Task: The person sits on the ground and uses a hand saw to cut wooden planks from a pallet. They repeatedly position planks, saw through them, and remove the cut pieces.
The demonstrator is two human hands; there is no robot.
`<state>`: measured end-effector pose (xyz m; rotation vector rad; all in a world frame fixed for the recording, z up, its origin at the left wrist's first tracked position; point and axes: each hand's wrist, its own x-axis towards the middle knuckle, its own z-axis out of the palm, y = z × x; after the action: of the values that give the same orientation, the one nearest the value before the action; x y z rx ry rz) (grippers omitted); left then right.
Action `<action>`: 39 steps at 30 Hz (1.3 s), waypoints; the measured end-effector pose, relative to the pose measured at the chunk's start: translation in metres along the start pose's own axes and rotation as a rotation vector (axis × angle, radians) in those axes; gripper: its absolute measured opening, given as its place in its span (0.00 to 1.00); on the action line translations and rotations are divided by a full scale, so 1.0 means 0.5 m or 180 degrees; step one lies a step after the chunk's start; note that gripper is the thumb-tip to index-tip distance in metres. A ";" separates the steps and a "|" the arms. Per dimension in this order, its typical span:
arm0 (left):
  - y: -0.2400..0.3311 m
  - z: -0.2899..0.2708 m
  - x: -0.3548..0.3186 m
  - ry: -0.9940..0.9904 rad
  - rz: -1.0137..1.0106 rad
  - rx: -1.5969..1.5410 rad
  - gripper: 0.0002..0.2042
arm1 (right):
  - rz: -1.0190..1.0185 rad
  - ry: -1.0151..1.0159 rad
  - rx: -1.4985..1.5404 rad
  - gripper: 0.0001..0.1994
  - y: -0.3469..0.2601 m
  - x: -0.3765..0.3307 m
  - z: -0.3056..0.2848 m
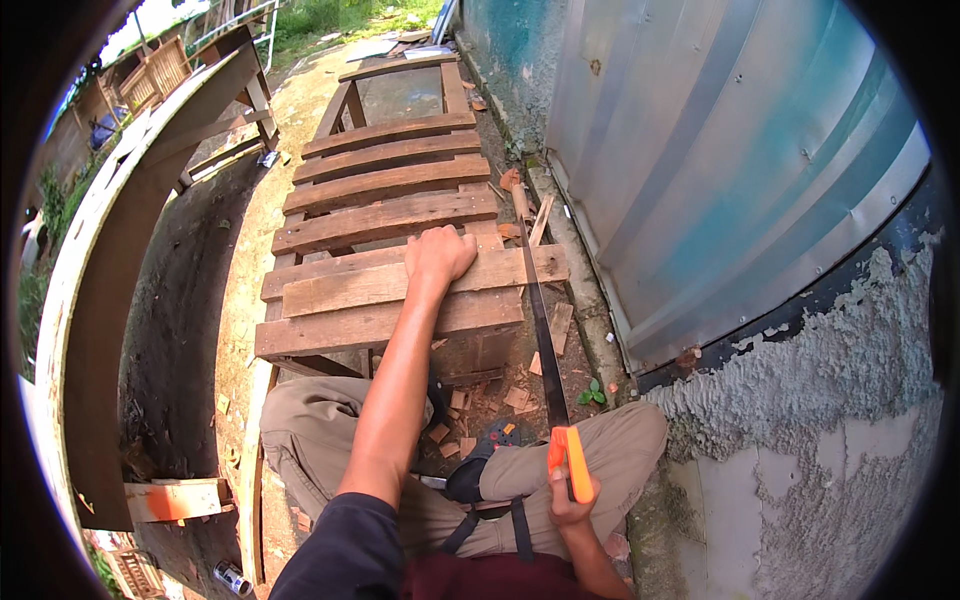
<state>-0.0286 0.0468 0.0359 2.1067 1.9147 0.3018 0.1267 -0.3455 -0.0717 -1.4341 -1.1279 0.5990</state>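
My left hand [440, 256] is closed over a loose wooden board [350, 290], pressing it down across a slatted wooden bench [390, 322]. The board's right end juts out past the bench's side. In my right hand [572, 500] is the orange handle of a handsaw [548, 345]. Its long dark blade runs forward from my lap and meets the overhanging part of the board near its right end. Whether the teeth have cut into the wood cannot be made out. My right fingers are wrapped around the handle.
Wood offcuts [518, 398] lie on the ground below the bench and beside it. A corrugated metal sheet [720, 150] and a rough wall [800, 430] stand close on the right. On the left is a large wooden tabletop frame [110, 330]. A can [232, 577] lies at lower left.
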 end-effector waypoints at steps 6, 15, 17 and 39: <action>0.011 0.012 0.016 -0.0219 0.0179 0.0145 0.27 | 0.0200 0.0451 0.0705 0.12 -0.053 0.358 0.156; -0.002 -0.004 0.000 -0.0116 0.0059 0.0134 0.28 | -0.0809 0.0014 -0.0812 0.08 0.014 -0.075 -0.015; 0.009 -0.001 0.001 -0.0080 0.0052 0.0123 0.28 | -0.0272 0.0043 -0.0280 0.10 0.030 -0.052 -0.019; 0.022 0.011 0.014 -0.0104 0.0053 0.0080 0.29 | 0.0116 0.0094 0.0933 0.07 0.004 0.154 0.049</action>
<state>-0.0156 0.0523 0.0340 2.1314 1.8929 0.2463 0.1373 -0.2662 -0.0606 -1.2086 -0.9485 0.7345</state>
